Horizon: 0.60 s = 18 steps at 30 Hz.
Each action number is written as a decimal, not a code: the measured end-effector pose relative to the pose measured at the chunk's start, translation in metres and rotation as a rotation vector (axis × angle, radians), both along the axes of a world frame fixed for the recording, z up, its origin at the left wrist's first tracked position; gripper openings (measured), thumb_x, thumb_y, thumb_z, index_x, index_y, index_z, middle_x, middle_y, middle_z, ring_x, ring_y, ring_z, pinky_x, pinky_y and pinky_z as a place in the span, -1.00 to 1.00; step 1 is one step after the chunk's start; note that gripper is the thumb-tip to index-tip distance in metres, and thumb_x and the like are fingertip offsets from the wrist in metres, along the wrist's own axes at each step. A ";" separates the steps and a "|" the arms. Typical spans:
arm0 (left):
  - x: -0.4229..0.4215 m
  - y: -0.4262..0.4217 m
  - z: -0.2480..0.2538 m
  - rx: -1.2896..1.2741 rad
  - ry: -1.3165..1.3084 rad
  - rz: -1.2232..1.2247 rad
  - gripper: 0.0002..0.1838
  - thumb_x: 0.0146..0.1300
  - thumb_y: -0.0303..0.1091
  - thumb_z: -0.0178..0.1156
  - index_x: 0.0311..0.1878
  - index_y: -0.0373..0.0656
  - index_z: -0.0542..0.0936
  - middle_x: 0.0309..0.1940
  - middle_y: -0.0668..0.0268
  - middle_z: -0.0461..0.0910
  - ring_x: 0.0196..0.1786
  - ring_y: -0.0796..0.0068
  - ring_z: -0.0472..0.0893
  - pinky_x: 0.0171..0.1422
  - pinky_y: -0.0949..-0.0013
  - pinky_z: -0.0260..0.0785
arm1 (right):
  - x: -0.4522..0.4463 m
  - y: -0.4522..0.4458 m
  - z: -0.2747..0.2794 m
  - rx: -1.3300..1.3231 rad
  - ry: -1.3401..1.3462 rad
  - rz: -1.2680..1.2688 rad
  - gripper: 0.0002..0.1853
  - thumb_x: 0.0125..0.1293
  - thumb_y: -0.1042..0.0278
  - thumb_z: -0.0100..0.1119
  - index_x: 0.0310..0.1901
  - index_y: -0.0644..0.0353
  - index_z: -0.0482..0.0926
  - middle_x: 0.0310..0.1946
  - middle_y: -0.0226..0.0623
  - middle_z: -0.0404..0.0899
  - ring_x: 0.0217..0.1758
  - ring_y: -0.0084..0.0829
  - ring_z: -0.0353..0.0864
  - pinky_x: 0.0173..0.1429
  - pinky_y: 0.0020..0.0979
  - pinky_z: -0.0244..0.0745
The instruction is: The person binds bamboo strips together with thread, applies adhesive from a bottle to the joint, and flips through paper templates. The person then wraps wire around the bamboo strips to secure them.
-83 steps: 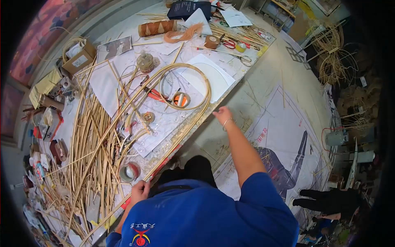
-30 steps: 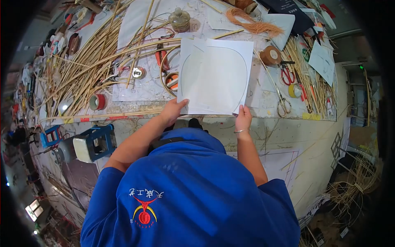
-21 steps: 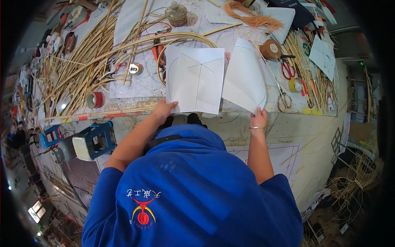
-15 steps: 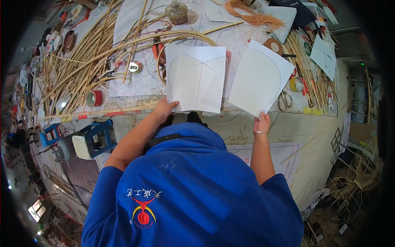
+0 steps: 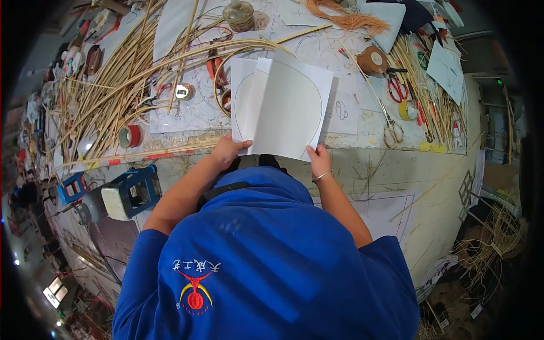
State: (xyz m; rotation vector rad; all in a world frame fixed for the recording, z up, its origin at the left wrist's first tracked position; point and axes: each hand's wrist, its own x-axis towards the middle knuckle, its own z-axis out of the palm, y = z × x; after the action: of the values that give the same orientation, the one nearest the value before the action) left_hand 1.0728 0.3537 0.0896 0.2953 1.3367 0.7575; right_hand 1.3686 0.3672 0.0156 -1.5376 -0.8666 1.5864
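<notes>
My left hand (image 5: 229, 150) pinches the lower left corner of a white paper sheet (image 5: 240, 90) with a curved line drawn on it. A second sheet of paper (image 5: 292, 110), bearing a large rounded outline, overlaps it on the right and covers much of it. At this upper sheet's lower right corner, my right hand (image 5: 321, 161) grips the edge between thumb and fingers. Both sheets are held up over the table's near edge, and their curves together form a round shape.
Long bamboo strips (image 5: 127, 73) cover the table's left side. Red-handled pliers (image 5: 215, 68), a tape measure (image 5: 184, 92), a tape roll (image 5: 130, 136), a glass jar (image 5: 239, 16), scissors (image 5: 396, 85) and orange fibre (image 5: 348, 17) lie around. A blue stool (image 5: 133, 192) stands below.
My right hand has moved left with its sheet, which now overlaps the other sheet and hides the crossing lines on it. My left hand has stayed nearly still.
</notes>
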 end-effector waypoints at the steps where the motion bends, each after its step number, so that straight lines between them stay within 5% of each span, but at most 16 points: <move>1: 0.000 -0.001 -0.001 0.018 0.016 -0.006 -0.62 0.15 -0.53 0.21 0.07 -0.28 0.44 -0.09 0.18 0.58 -0.06 0.33 0.58 0.06 0.28 0.43 | -0.002 0.001 0.001 -0.008 -0.019 0.006 -0.84 0.22 0.42 0.17 -0.21 0.29 0.51 -0.35 -0.38 0.59 -0.29 -0.60 0.51 -0.22 -0.54 0.39; 4: 0.000 -0.001 -0.002 0.016 0.039 -0.009 -0.64 0.20 -0.46 0.18 0.07 -0.27 0.44 -0.11 0.19 0.59 -0.07 0.35 0.59 0.04 0.29 0.43 | 0.007 0.008 0.005 -0.014 -0.230 0.011 -0.76 0.21 0.49 0.17 -0.10 0.34 0.46 -0.24 -0.24 0.59 -0.19 -0.56 0.53 -0.06 -0.50 0.41; 10: -0.007 0.001 0.000 -0.144 0.016 0.065 -0.69 0.30 -0.35 0.05 0.07 -0.25 0.43 -0.11 0.21 0.58 -0.11 0.38 0.60 -0.01 0.29 0.44 | 0.075 0.027 0.003 0.236 -0.716 -0.066 -0.76 0.26 0.50 0.09 -0.04 0.29 0.42 -0.19 -0.25 0.56 -0.21 -0.55 0.53 -0.15 -0.47 0.46; 16: -0.012 -0.008 -0.027 -0.103 0.119 -0.017 -0.70 0.28 -0.38 0.07 0.06 -0.26 0.44 -0.13 0.22 0.59 -0.13 0.36 0.60 -0.05 0.28 0.45 | 0.127 0.035 0.027 0.031 0.112 -0.467 -0.76 0.29 0.51 0.00 0.00 0.24 0.41 -0.13 -0.28 0.56 -0.18 -0.42 0.58 -0.14 -0.38 0.49; 18: -0.013 -0.007 -0.024 -0.110 0.199 -0.070 -0.70 0.27 -0.39 0.09 0.05 -0.26 0.45 -0.15 0.21 0.59 -0.14 0.36 0.60 -0.06 0.28 0.45 | 0.126 0.034 0.036 0.032 0.175 -0.412 -0.80 0.31 0.50 -0.01 -0.04 0.19 0.42 -0.15 -0.34 0.56 -0.17 -0.44 0.58 -0.17 -0.38 0.51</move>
State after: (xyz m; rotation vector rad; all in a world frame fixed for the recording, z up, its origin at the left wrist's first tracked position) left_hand 1.0600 0.3465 0.0654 0.3343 1.5421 0.6052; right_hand 1.4950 0.4017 0.0512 -1.4202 -0.4406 1.3708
